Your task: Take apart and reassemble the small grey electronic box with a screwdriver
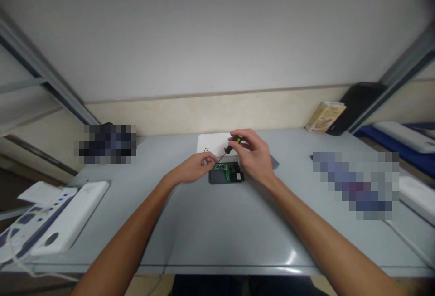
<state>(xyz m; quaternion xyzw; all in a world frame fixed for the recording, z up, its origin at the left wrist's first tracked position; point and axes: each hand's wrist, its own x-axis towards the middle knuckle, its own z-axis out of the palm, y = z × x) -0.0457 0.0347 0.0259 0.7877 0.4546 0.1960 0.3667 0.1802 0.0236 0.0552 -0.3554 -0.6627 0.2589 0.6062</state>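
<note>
A screwdriver (233,143) with a black and yellow handle is in my right hand (254,154), its fingers closed round the handle. The thin shaft slants down to the left, its tip at the upper left of a green circuit board (222,167). That board sits in a small dark device (219,178) with black parts on its right side, lying on the grey table. My left hand (195,167) rests at the device's left edge, thumb and fingers pinched together near the screwdriver tip. Whether they grip anything small is hidden.
White paper (210,143) with several small dark dots on it lies behind the device. At the left stand a white power strip (44,214) with cables and a long white case (73,216). A yellow box (325,117) leans by a black object (356,105) at the back right.
</note>
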